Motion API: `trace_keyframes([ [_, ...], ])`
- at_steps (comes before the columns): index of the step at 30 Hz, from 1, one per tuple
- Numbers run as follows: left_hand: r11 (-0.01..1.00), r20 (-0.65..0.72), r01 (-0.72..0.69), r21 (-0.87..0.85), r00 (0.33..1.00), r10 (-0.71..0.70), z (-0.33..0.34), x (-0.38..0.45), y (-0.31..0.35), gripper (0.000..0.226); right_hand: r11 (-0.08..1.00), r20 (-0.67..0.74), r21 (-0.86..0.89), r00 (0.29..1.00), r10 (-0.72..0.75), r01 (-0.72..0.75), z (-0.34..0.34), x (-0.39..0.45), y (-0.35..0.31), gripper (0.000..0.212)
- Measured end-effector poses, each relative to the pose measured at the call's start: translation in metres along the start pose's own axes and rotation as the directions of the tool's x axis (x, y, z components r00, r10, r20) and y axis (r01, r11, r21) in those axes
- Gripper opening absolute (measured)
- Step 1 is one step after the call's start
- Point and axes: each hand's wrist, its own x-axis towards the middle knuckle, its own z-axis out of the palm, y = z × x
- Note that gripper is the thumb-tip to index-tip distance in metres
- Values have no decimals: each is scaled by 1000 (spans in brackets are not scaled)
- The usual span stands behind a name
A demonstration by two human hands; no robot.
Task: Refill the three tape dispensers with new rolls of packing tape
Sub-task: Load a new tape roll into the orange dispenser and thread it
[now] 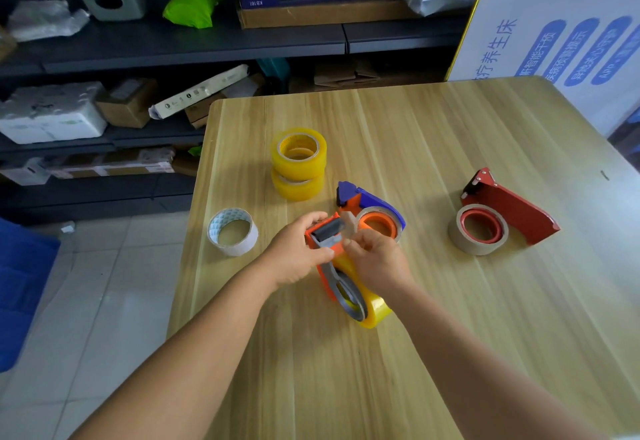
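Note:
An orange and grey tape dispenser (337, 277) with a yellow roll (375, 308) in it lies near the middle of the wooden table (433, 335). My left hand (298, 252) grips its front end by the grey roller. My right hand (377, 259) pinches at the tape end beside that roller. Just behind stands a blue and orange dispenser (372, 207) with a nearly used-up roll. A red dispenser (502, 211) holding a thin beige roll (478, 230) sits to the right. Two yellow tape rolls (298, 162) are stacked behind my hands.
A white roll (232, 232) lies near the table's left edge. Dark shelving (173, 45) with cardboard boxes, foam and bags stands behind the table. A white printed board (554, 24) leans at the back right. Something blue (20, 284) sits on the tiled floor at left.

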Motion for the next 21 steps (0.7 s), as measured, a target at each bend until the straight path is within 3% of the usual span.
trace_keyframes([
  [9,1000,62,-15,-16,998,16,-3,2,1,59,991,-63,62,991,119,-115,6,-1,-5,26],
  [21,1000,163,18,20,986,-21,-14,7,4,62,996,-89,74,995,51,-44,9,-2,0,17],
])
